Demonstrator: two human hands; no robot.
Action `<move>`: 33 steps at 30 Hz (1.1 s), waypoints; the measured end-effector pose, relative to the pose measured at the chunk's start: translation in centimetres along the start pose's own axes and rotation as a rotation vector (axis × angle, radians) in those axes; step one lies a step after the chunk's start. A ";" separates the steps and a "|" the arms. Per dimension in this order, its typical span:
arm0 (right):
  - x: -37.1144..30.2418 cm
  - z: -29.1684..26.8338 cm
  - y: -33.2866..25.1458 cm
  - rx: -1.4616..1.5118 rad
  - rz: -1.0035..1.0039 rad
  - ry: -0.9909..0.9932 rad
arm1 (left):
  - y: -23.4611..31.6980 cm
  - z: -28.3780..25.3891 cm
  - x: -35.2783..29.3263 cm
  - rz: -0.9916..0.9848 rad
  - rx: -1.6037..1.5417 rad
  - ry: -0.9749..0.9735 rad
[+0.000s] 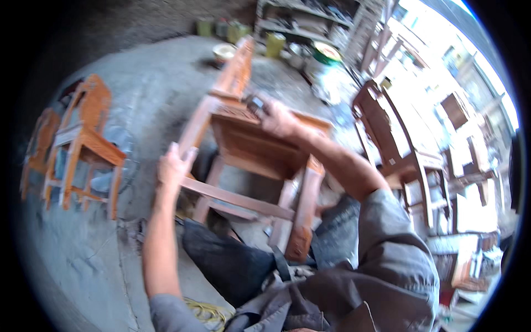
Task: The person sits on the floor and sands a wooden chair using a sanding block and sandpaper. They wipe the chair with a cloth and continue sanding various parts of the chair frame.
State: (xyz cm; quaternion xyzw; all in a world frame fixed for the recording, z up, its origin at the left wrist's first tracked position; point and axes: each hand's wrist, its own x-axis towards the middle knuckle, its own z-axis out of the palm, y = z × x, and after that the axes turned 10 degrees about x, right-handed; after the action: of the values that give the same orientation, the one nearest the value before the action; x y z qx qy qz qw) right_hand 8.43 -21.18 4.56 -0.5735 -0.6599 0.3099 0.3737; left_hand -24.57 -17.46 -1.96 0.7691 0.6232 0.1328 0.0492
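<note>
A wooden chair [260,145] lies tipped over in front of me, its carved back pointing away and its legs toward me. My left hand [176,165] is wrapped round one of its pale legs, at the left side of the frame. On the carved rail below the backrest, my right hand [278,117] presses a small dark block-like tool [256,105]. Blur and the fingers hide what kind of tool it is. Beside my knees, a thicker leg with a carved foot [300,243] points toward me.
Two orange-brown chairs [91,138] stand at the left. A darker chair [387,133] stands at the right, with more wooden furniture behind it. Yellowish containers [275,45], a bowl [224,52] and a shelf [304,27] are at the back. A yellow cord [204,312] lies near my left elbow.
</note>
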 end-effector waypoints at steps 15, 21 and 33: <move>-28.2 -2.4 3.5 -0.383 -0.229 -0.106 | 0.2 0.1 1.1 -0.009 0.138 -0.054; -25.7 -5.7 3.7 -0.637 -0.372 -0.154 | 0.0 -0.5 1.0 -0.032 0.121 -0.054; -30.0 -2.3 2.7 -0.289 -0.435 -0.310 | 1.1 -0.6 0.8 -0.058 0.123 -0.073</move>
State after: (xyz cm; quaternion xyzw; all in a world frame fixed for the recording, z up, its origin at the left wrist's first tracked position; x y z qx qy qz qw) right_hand 13.66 -50.43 -0.60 -0.4119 -0.8536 0.2094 0.2405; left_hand -23.56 -16.94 -0.97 0.7566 0.6501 0.0646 0.0282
